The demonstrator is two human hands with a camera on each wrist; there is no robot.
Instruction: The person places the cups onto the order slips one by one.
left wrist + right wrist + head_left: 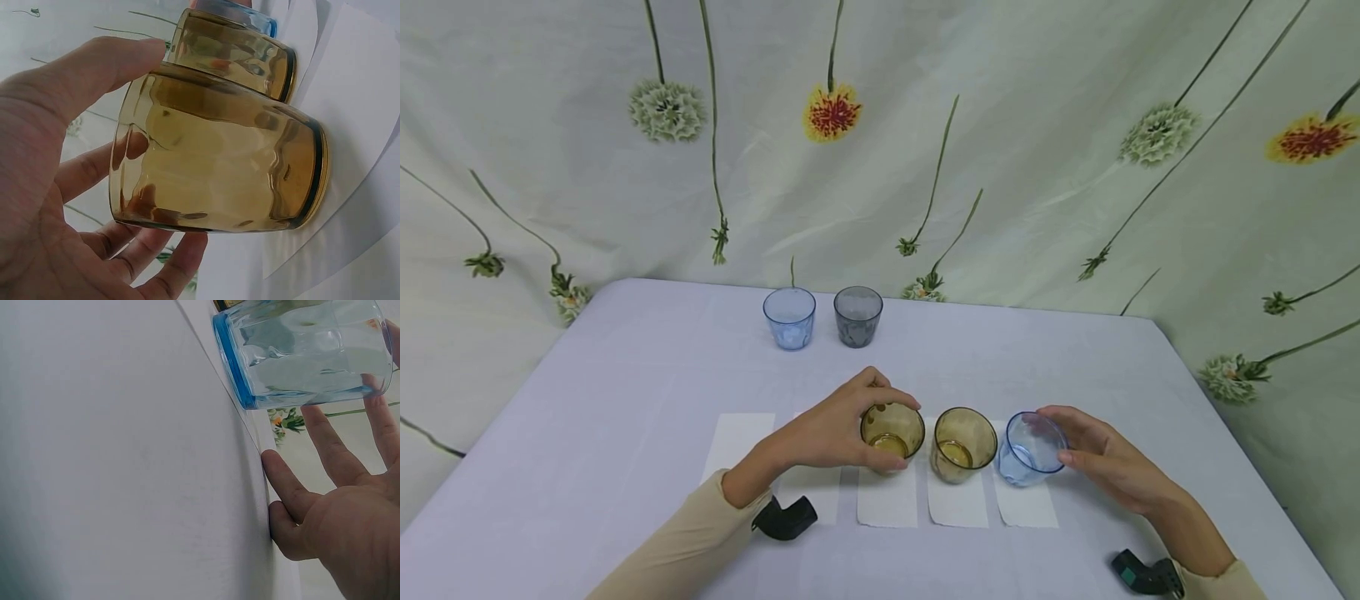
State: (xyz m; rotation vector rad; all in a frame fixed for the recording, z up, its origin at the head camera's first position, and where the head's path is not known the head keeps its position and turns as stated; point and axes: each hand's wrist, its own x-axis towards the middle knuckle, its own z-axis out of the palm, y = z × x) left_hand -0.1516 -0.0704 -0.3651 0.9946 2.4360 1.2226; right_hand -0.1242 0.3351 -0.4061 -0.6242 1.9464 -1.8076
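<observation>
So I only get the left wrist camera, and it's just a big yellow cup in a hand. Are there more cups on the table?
Observer: Yes, five in all. At the far side a light blue cup and a grey cup stand side by side.
Operator: What's the other hand doing?
Observer: The right hand has its fingers against a blue cup at the right end of the near row.
Operator: And what are the cups standing on?
Observer: The near ones stand on white paper strips on the table. The leftmost strip has no cup on it.
</observation>
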